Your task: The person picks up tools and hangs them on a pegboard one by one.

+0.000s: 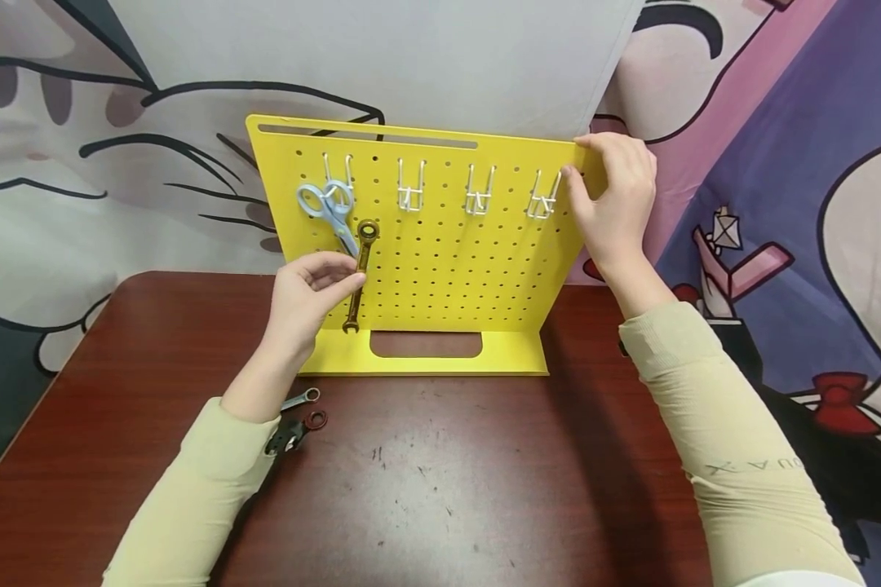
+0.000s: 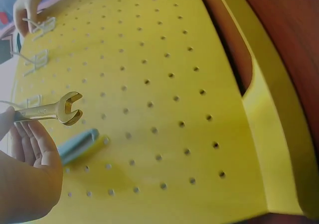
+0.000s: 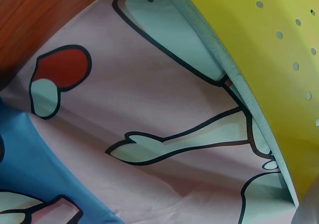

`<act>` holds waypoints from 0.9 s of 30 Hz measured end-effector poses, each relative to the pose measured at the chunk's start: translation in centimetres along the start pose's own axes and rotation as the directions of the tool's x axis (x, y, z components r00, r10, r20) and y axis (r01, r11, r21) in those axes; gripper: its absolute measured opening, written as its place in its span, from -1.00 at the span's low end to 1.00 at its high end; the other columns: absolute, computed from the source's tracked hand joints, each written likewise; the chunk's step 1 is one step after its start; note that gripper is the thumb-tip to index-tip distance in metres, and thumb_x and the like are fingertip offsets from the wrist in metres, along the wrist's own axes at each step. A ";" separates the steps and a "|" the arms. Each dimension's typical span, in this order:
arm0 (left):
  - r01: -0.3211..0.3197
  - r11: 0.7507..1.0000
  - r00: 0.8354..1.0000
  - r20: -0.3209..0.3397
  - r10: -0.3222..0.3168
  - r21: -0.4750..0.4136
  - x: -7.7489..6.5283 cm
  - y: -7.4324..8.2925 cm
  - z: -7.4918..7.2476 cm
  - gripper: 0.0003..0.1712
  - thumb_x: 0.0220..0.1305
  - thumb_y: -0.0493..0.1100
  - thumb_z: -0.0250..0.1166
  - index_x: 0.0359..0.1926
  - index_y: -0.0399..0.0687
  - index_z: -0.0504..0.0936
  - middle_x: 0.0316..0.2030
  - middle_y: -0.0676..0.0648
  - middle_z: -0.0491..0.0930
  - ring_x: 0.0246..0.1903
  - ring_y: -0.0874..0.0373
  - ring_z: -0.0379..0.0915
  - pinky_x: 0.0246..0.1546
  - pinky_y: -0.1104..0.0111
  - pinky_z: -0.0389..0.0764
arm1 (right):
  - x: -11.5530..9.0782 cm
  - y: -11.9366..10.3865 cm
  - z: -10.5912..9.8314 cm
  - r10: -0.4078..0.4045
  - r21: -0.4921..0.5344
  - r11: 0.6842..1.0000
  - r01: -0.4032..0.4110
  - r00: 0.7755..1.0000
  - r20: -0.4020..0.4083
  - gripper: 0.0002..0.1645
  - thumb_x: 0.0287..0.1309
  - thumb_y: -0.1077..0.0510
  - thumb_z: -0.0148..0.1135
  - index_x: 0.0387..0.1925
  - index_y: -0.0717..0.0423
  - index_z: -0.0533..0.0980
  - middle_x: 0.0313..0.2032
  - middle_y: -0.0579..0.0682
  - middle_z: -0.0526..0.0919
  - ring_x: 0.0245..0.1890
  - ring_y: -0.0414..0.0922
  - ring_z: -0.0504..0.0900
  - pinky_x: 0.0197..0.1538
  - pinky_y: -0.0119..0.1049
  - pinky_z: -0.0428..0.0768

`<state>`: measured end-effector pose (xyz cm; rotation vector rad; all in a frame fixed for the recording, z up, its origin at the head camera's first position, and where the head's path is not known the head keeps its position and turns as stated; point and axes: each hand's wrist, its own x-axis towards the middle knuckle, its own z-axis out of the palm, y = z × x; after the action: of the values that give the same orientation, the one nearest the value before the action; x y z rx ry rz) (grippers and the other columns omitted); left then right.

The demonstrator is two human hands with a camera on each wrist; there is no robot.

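Note:
My left hand (image 1: 303, 297) pinches a shiny metal combination wrench (image 1: 362, 265) between thumb and fingers. Its ring end points up and its open end down, in front of a yellow pegboard (image 1: 455, 281). In the left wrist view the wrench's open jaw (image 2: 69, 109) stands apart from the board. Light blue scissors (image 1: 332, 210) hang from the leftmost white hook, just above that hand. At the board's top right corner my right hand (image 1: 620, 191) grips the edge, thumb on the front face and fingers over the top, partly hidden.
Three more white hooks, the nearest one (image 1: 411, 196), run rightward along the board. A silver wrench (image 1: 310, 396) and a dark tool with a reddish ring (image 1: 316, 420) lie on the brown table (image 1: 426, 473), partly behind my left forearm. Cartoon-printed cloth (image 1: 191, 187) hangs behind.

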<state>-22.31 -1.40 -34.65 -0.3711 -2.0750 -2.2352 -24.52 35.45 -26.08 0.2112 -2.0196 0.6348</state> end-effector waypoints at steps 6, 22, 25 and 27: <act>-0.004 0.997 1.000 0.009 0.005 -0.074 0.5 0.5 1.9 -0.63 0.28 -0.48 0.43 -0.30 0.17 0.77 -0.36 0.27 0.74 -0.27 0.37 0.69 -0.07 0.54 0.71 | -0.1 -0.1 -0.3 -0.007 -0.004 1.000 0.007 1.000 -0.004 -0.69 0.33 0.14 0.42 0.04 0.19 0.72 0.05 0.14 0.78 0.20 0.09 0.62 0.37 -0.11 0.37; 0.038 0.995 0.999 0.014 -0.037 -0.093 2.3 0.5 4.4 -0.77 0.30 -0.42 0.43 -0.23 0.04 0.72 -0.34 0.27 0.74 -0.21 0.33 0.66 -0.03 0.52 0.68 | -0.1 0.1 -0.1 -0.024 -0.001 1.000 0.024 1.000 -0.014 -0.66 0.32 0.13 0.42 0.05 0.22 0.71 0.06 0.15 0.78 0.21 0.10 0.62 0.33 -0.17 0.34; 0.062 0.991 0.998 0.015 -0.061 -0.118 2.7 0.3 4.6 -0.76 0.32 -0.42 0.42 -0.25 0.06 0.71 -0.34 0.27 0.73 -0.20 0.33 0.65 -0.03 0.54 0.67 | -0.1 0.1 -0.1 -0.012 0.004 1.000 0.012 1.000 -0.012 -0.67 0.31 0.13 0.43 0.04 0.19 0.72 0.06 0.13 0.79 0.21 0.09 0.62 0.33 -0.18 0.33; 0.073 0.989 0.997 0.011 -0.072 -0.129 2.9 0.2 4.8 -0.78 0.33 -0.41 0.41 -0.24 0.04 0.72 -0.35 0.27 0.73 -0.20 0.34 0.64 -0.03 0.55 0.66 | 0.0 0.1 -0.1 -0.012 0.002 1.000 0.012 1.000 -0.013 -0.68 0.31 0.13 0.43 0.04 0.19 0.72 0.05 0.13 0.79 0.21 0.10 0.62 0.33 -0.16 0.34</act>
<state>-24.47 3.66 -33.54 -0.3158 -1.9827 -2.4210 -24.45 35.55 -26.10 0.2201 -2.0043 0.6287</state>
